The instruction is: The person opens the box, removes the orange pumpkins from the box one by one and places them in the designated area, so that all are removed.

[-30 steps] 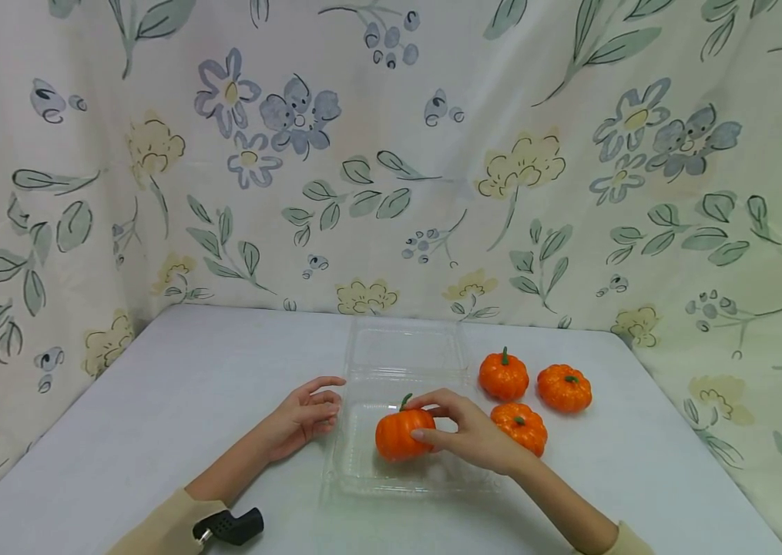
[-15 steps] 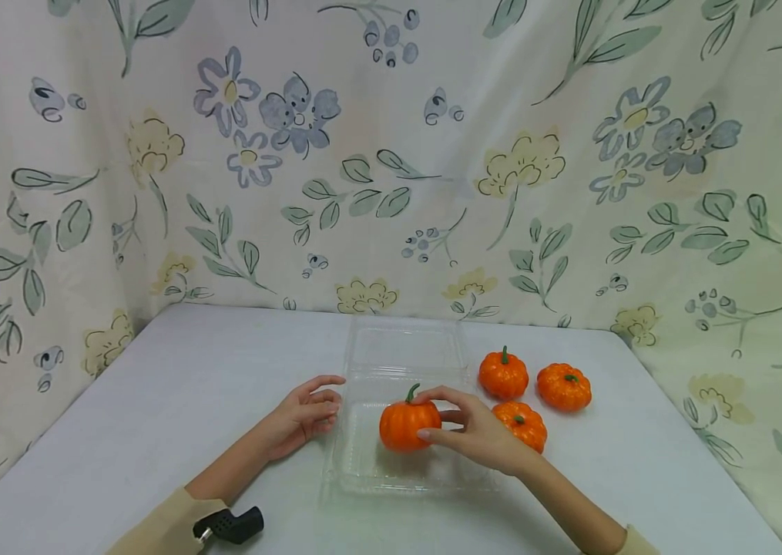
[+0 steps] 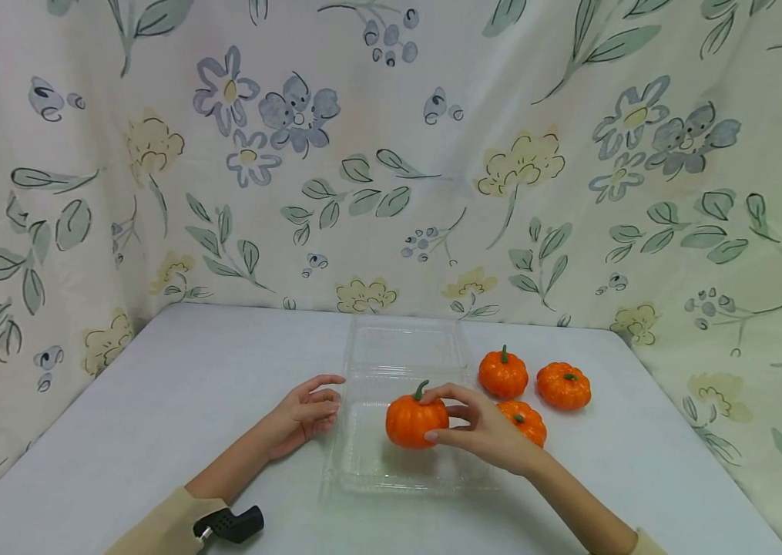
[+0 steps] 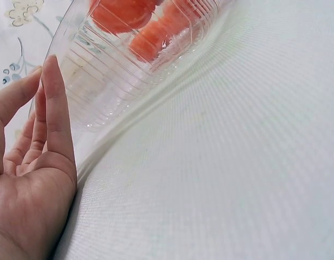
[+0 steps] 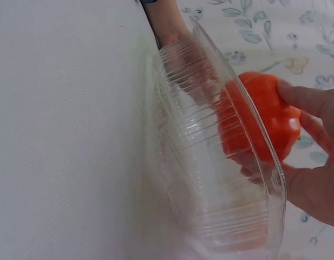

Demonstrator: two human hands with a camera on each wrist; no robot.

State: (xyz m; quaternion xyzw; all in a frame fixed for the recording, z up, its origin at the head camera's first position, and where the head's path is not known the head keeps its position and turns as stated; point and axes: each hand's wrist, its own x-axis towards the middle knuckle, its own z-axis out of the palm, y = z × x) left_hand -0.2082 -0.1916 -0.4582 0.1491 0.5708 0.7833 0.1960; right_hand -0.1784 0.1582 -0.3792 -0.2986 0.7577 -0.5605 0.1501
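A clear plastic clamshell container (image 3: pixel 363 462) lies opened on the table, its lid folded back. My right hand (image 3: pixel 488 432) holds an orange toy pumpkin (image 3: pixel 417 422) with a green stem over the container's tray. Fingers and thumb grip its right side; in the right wrist view, part of the pumpkin (image 5: pixel 269 116) shows through the clear wall. At the tray's left edge is my left hand (image 3: pixel 302 418); in the left wrist view, the thumb and a finger (image 4: pixel 57 116) meet at the rim and seem to pinch it.
To the right of the container sit three more orange pumpkins: one at the back (image 3: pixel 504 375), one farther right (image 3: pixel 564 387), and one in front (image 3: pixel 528 422), partly behind my right hand. A floral curtain (image 3: pixel 391 231) hangs behind the white table (image 3: pixel 238 354).
My right hand has raised the pumpkin and moved it slightly right above the tray. The left hand and the container look unmoved.
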